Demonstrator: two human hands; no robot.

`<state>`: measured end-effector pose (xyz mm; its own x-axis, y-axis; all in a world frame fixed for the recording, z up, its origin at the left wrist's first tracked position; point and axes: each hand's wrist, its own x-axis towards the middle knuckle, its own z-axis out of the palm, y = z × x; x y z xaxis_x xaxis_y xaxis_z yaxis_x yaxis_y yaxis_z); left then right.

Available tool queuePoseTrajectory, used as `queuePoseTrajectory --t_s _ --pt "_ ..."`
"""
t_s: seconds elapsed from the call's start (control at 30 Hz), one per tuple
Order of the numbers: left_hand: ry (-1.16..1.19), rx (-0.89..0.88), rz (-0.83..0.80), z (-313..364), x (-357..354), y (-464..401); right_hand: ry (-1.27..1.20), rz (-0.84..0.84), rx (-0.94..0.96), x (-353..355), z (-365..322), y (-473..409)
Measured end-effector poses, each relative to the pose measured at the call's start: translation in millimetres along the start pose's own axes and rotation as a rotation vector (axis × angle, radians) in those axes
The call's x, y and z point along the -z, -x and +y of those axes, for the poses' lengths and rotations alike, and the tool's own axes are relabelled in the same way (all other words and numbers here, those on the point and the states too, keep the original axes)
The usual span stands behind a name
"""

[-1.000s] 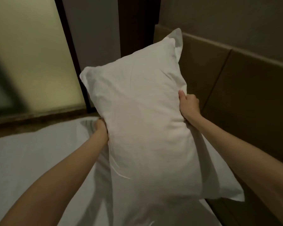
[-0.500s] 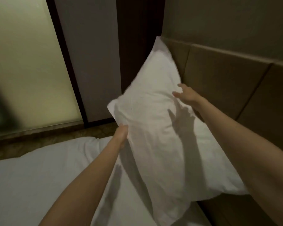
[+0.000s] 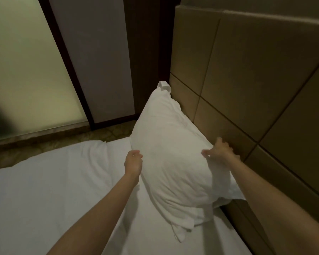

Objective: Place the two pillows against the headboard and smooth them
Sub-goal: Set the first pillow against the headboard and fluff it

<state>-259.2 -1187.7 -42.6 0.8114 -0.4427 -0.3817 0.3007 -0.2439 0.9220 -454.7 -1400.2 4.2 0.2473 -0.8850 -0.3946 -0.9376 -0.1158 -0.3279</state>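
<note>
One white pillow (image 3: 171,155) lies on the white bed sheet (image 3: 50,183), leaning against the brown panelled headboard (image 3: 247,85). Its far corner points up by the headboard's left end. My left hand (image 3: 133,162) is at the pillow's left edge, fingers loosely curled, touching or just off the fabric. My right hand (image 3: 219,150) rests on the pillow's upper right side next to the headboard, fingers spread. I see no second pillow.
Beyond the bed's far edge runs a strip of patterned floor (image 3: 66,138). A frosted glass panel (image 3: 26,67) and a grey wall panel (image 3: 94,57) with dark frames stand behind it. A dark gap lies left of the headboard.
The pillow came down from mid-air onto the bed against the headboard. Both hands let go of their grip on its sides and now rest at its edges.
</note>
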Motion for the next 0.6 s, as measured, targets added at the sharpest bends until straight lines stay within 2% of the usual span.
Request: queuePoseTrajectory --t_s 0.07,0.13,0.23,0.33,0.43,0.53,0.6 --pt "-0.020 0.026 -0.051 -12 -4 7 -0.066 -0.098 -0.071 -11 18 -2" --pt "-0.085 0.073 -0.155 -21 -13 17 -0.171 -0.123 -0.086 -19 26 -3" --pt "-0.196 0.135 -0.350 -26 -31 32 -0.267 0.042 -0.017 -26 19 1" --pt "-0.343 0.136 -0.500 -29 -54 44 -0.283 0.228 0.170 -21 0 10" --pt "-0.454 -0.013 -0.519 -26 -78 49 -0.435 0.287 0.345 -2 -27 20" --pt "-0.407 -0.134 -0.461 -8 -95 41 -0.517 0.349 0.463 23 -54 30" --pt "-0.380 -0.157 -0.466 1 -101 31 -0.595 0.418 0.464 37 -61 31"
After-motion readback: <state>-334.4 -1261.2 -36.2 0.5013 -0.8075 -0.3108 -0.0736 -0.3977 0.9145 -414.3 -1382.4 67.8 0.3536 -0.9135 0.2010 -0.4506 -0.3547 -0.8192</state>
